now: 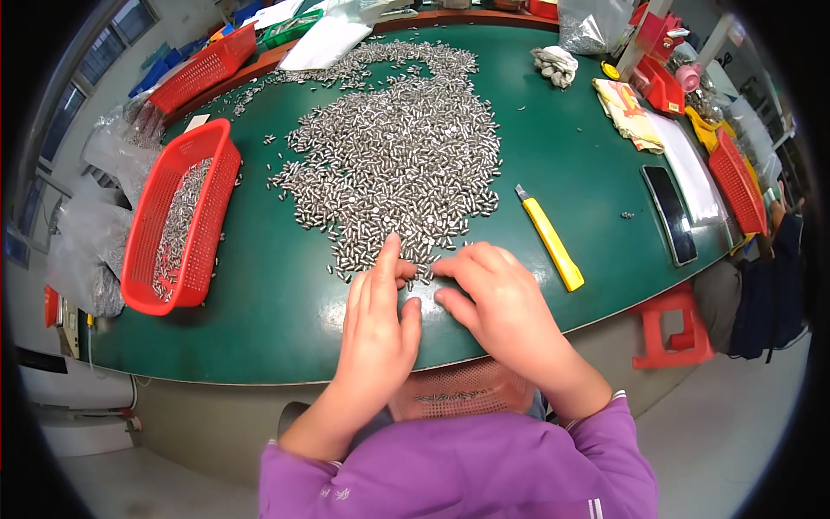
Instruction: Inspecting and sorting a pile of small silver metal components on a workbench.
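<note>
Down at the lower middle of the frame, the left hand [378, 324] lies flat with fingers stretched forward, its tips touching the near edge of the heap of small metal pins [398, 156]. The right hand [497, 303] sits just beside it, fingers curled loosely over a few pins; whether it actually pinches any I cannot tell. Neither hand is closed around anything I can make out.

The pins spread over the green surface [259, 285] from the hands up toward the top of the frame, far too many to count. They look hard, smooth and light singly, likely to roll and slip, so sweeping them with flat fingers seems easier than picking at them.

Below the surface edge, between the forearms, one reddish mesh basket [458, 394] holds a few pins. At left, a red basket [177, 221] is partly filled with them. Another red basket [203, 69] lies at upper left, and one more [739, 182] at right. A single yellow utility knife [549, 238] lies right of the hands, one dark phone [670, 212] beyond it.
</note>
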`<state>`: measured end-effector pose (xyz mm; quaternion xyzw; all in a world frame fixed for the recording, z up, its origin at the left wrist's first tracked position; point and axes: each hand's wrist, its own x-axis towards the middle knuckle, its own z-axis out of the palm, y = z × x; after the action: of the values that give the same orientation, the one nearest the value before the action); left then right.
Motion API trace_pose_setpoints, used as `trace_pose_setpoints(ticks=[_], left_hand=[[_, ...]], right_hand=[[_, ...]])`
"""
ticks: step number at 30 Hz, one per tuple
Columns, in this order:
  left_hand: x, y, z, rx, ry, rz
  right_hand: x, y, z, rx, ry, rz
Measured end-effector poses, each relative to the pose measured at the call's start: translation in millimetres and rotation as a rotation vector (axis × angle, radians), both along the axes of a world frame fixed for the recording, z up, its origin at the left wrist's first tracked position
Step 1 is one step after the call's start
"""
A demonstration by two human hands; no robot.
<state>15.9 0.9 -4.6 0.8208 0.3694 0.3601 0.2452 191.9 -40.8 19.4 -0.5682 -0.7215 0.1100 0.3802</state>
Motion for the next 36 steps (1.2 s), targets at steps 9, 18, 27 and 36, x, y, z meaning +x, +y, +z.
trace_pose_setpoints(ticks=[9,18,27,36], left_hand=[[-10.0,-2.8,-1.8,-0.087,-0.074,-0.066],[-10.1,-6.8,-1.2,-0.136,-0.117,-0.065],[-9.8,-7.0,1.8,-0.121,-0.099,-0.075],[-6.1,-7.0,2.0,-0.175,-0.149,-0.044]], right_hand=[[-4.0,-5.8,-4.9,-0.043,0.032,0.055],[-3.3,-2.3,-1.4,-0.090,0.009,0.101],[0.3,-8.0,-2.4,-0.038,0.014,0.152],[-3.7,-6.9,1.0,-0.095,0.088,0.118]])
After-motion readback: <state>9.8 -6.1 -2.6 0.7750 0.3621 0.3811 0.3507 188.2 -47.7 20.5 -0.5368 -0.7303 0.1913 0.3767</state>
